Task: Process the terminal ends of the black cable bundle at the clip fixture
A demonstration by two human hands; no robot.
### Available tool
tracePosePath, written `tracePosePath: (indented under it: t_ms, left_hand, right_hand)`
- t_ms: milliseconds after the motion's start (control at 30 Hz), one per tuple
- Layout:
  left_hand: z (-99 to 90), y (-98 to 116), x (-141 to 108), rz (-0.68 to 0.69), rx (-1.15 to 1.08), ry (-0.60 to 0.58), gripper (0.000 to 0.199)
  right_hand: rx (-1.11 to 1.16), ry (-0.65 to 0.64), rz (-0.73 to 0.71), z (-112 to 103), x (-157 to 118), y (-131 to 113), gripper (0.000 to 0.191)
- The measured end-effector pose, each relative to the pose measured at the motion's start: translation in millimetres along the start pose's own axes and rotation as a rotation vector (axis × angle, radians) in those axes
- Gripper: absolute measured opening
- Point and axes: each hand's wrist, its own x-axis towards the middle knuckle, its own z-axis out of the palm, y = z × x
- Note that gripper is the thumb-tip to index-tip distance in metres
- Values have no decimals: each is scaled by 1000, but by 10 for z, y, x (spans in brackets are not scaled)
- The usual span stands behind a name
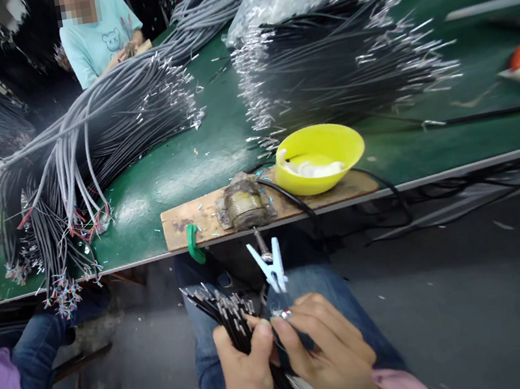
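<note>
Clasping black silver-tipped cable bundle [231,321] in left hand [242,368]; apparently working shiny tip [283,314] in pinched right hand [330,344]; next needing steadiness.

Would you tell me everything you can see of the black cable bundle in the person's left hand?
The black cable bundle has many thin strands, seemingly plastic-sheathed, with silvery ends fanned out at the top. The left hand grips it below those ends. It slants from upper left to lower right, over the jeans, its lower part running out of view. The right hand is close beside it; contact is unclear.
</note>
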Motion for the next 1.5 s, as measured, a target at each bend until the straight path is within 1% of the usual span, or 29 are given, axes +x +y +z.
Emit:
tracePosePath:
  t_ms: [67,133,200,233,300,400,433,467,500,533,567,600,667,700,733,800,833,867,900,933,967,1000,1067,1133,1200,1267,1367,1433,1500]
  left_hand:
    - [34,-11,-1,-10,-30,41,47]
    - [47,-32,-1,-15,-56,48,47]
    - [38,-52,5,-4,-81,26,44]
    - [31,-58,12,3,-88,11,43]
    - [17,-55,37,13,-94,-19,42]
    - [14,-12,92,15,-155,-92,46]
    - [17,6,110,10,-202,-114,47]
    - [22,25,124,4,-250,-131,48]
    - [28,43,133,-3,-292,-140,48]
    - [35,62,135,-9,-318,-141,48]
    - [45,83,131,-12,-318,-134,48]
    - [58,106,121,-7,-300,-128,48]
    - [92,156,87,31,-216,-95,49]
    - [111,179,68,65,-158,-65,49]
    - [128,196,52,105,-96,-26,49]
    - [141,202,39,166,-16,30,48]
    - [131,190,43,175,-11,30,48]
    - [110,172,56,164,-28,-5,48]
    - [77,150,75,139,-53,-62,48]
    - [35,132,98,112,-95,-146,51]
    - [-12,119,121,64,-95,-266,50]
    - [-57,115,143,57,-83,-314,47]
    - [-128,130,174,68,-65,-346,38]
    - [-153,156,186,115,-39,-321,29]
    - [-138,171,191,168,-17,-272,26]
    - [-110,171,202,199,-1,-215,25]
    - [-97,173,261,209,14,-169,24]
    - [-111,189,324,181,17,-164,27]
    - [-121,213,381,116,-4,-140,31]
  right_hand:
    - [-26,-1,-24,-8,-7,3,18]
    - [-25,3,-22,-15,-10,-5,19]
    - [33,17,46,-16,-9,-21,21]
    - [88,16,122,-13,-8,-29,22]
    - [266,-27,370,0,-6,-34,26]
    - [659,-121,868,30,4,4,34]
    - [776,-110,1009,36,12,27,36]
    - [860,-72,1113,38,23,53,36]
    - [901,-26,1172,35,35,76,36]
    - [903,-1,1181,26,48,94,34]
    - [871,-13,1145,14,60,104,30]
    - [811,-66,1070,0,70,103,26]
    - [620,-173,844,-25,82,73,15]
    - [507,-192,714,-33,85,49,13]
    - [396,-178,586,-38,87,26,17]
    - [219,-98,368,-45,91,-1,23]
    - [173,-73,299,-49,94,-1,24]
    - [171,-76,269,-55,96,10,25]
    - [221,-111,279,-63,95,27,24]
    - [323,-164,326,-72,91,48,25]
    - [465,-222,407,-81,82,70,28]
    - [632,-278,509,-87,69,88,33]
    - [923,-335,738,-91,38,115,42]
    - [1071,-345,950,-84,25,136,47]
    - [1101,-358,1069,-71,59,168,48]
    - [1054,-343,1105,-54,152,213,45]
    - [941,-253,1099,-9,367,275,43]
    - [948,-237,1091,35,515,292,48]
    - [1014,-257,1103,77,628,287,50]
